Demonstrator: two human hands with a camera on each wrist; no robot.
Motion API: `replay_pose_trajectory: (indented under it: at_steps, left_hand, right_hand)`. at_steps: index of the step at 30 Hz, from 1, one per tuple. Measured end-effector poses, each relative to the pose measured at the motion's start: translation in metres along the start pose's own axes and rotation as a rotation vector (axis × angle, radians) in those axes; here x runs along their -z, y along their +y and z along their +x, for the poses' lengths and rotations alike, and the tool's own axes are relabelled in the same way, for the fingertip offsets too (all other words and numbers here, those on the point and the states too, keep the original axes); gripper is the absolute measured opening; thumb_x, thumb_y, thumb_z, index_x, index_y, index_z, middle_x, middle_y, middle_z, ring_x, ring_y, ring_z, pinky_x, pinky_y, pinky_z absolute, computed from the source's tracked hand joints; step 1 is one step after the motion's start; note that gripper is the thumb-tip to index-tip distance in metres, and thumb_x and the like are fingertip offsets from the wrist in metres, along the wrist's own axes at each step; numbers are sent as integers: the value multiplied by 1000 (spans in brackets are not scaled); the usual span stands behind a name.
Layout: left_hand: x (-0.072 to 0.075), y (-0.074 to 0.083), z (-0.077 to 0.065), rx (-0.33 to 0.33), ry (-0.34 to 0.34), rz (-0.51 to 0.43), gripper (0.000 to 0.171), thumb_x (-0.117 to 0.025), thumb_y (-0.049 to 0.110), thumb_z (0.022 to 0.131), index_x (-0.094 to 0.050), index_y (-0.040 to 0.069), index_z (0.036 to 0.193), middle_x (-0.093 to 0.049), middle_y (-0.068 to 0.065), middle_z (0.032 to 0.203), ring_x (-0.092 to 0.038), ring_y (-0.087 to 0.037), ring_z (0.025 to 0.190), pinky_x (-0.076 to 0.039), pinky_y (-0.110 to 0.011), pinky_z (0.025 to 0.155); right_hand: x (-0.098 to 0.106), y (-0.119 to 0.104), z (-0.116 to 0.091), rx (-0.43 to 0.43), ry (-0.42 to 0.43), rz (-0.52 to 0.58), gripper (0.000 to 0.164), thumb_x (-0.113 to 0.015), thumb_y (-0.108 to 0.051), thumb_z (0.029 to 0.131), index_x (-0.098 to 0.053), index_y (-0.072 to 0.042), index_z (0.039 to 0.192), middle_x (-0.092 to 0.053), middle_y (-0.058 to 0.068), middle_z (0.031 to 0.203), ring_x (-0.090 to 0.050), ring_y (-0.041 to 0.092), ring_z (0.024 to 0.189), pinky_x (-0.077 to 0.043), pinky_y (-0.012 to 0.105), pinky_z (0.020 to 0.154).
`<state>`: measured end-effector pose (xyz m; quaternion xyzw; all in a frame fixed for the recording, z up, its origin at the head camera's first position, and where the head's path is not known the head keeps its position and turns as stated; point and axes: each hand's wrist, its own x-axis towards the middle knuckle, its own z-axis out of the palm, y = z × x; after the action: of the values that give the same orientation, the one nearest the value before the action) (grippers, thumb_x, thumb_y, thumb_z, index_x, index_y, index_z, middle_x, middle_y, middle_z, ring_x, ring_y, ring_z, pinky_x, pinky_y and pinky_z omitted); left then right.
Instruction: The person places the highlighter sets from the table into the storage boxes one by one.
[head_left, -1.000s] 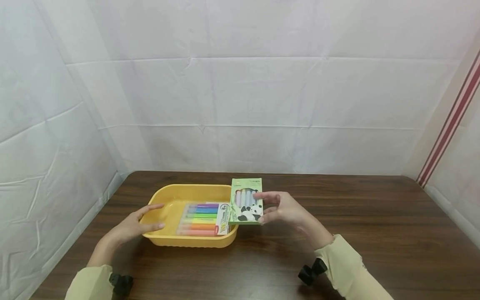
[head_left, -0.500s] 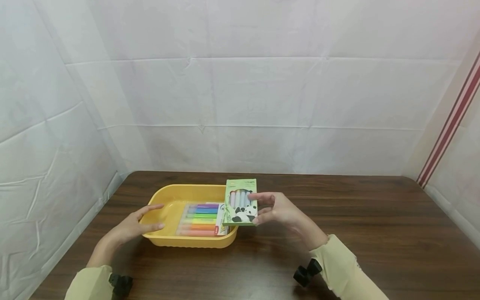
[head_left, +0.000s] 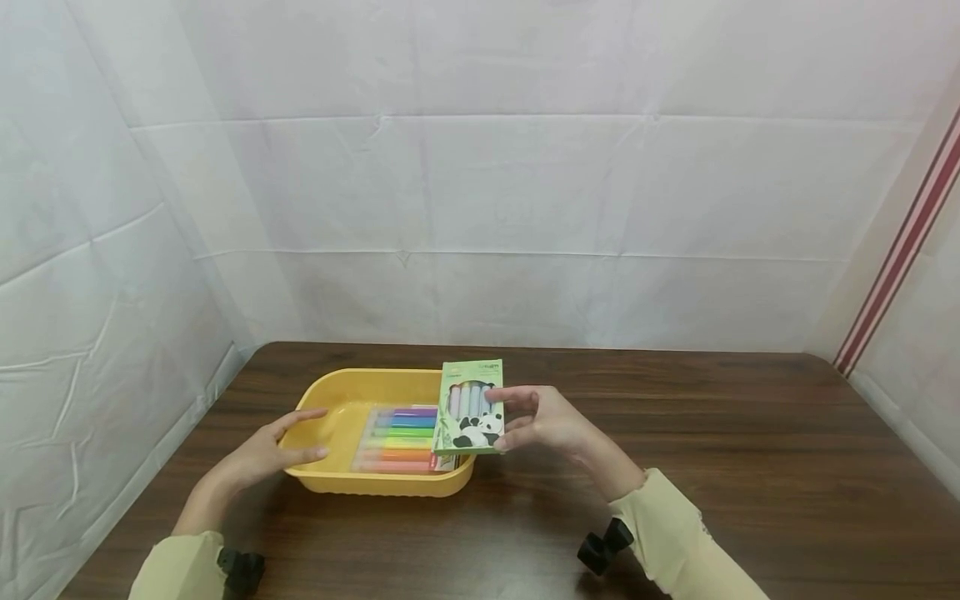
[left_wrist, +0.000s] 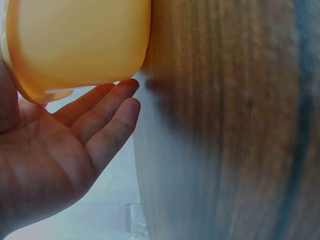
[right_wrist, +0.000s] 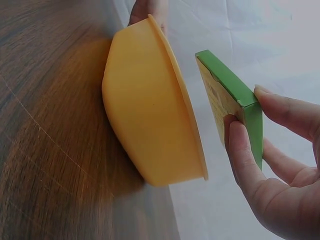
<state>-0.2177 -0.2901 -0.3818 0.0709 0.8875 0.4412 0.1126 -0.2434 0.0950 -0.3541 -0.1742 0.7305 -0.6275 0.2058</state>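
Note:
A green box of markers (head_left: 472, 375) with a panda print is pinched by its right edge in my right hand (head_left: 551, 422). In the right wrist view the thumb and fingers press the two faces of the green box (right_wrist: 232, 80), which hangs tilted, apart from the tray's rim. My left hand (head_left: 255, 458) grips the left end of a yellow plastic tray (head_left: 375, 482), some fingers reaching over the rim. The left wrist view shows other fingers (left_wrist: 107, 132) outside, against the tray's wall (left_wrist: 85, 45). A clear pack of rainbow-coloured markers (head_left: 397, 443) lies inside the tray, its right part hidden by the box.
The tray stands on the left half of a dark wooden table (head_left: 712, 433). White sheeting (head_left: 525, 183) hangs behind and at both sides, with a red stripe (head_left: 903, 242) at the right. Black wrist mounts (head_left: 603, 546) sit close above the tabletop.
My right hand has moved left with the green box, from beside the tray's right rim to over the tray's right end. The left hand and the tray have kept still.

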Motion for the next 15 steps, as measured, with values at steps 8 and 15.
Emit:
replay_pose_trajectory:
  at_steps: [8, 15]
  left_hand:
    - [0, 1, 0, -2, 0, 1, 70, -67, 28, 83, -33, 3, 139, -19, -34, 141, -23, -47, 126, -31, -59, 94]
    - [0, 0, 0, -2, 1, -3, 70, -67, 28, 83, -34, 3, 139, -19, -35, 141, -23, -47, 126, -30, -59, 95]
  right_hand:
    - [-5, -1, 4, -4, 1, -18, 62, -74, 5, 67, -54, -2, 125, -54, 19, 119, -63, 24, 89, -51, 33, 77]
    - [-11, -3, 6, -2, -7, -6, 63, -74, 6, 67, -53, -1, 126, -55, 19, 118, -64, 25, 89, -51, 33, 78]
